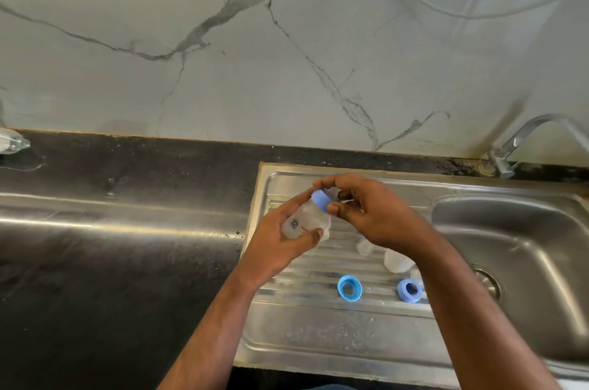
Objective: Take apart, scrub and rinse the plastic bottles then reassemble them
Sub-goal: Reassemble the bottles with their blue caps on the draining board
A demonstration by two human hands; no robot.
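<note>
Left hand [280,243] wraps the clear bottle [306,224] around its body, thumb across the lower front, holding it tilted with the neck toward the right; grip looks meant to steady the body against a twist. Right hand [366,211] has fingers and thumb curled round the blue collar [320,201] at the bottle's neck; whether it is threading on or coming off cannot be told from one view; judged a screwing action either way. Both hands work above the ribbed drainboard [287,335] of the steel sink, so drips fall on metal rather than on the desk.

Nearer the viewer on the drainboard: one blue ring [349,287] lying open side up, a second blue ring [409,291] just beside the right forearm; apart from each other, both off their bottles, so at least part of the set is in pieces. Behind them, partly hidden by the right arm, pale translucent parts [396,260]; too blurred to name.

Right of the drainboard: sink basin [510,230] with its drain; no water seen running. Further back: dark desk [127,166], wet in patches; tap [516,144] at the far right; marble-veined wall [255,55] beyond.
</note>
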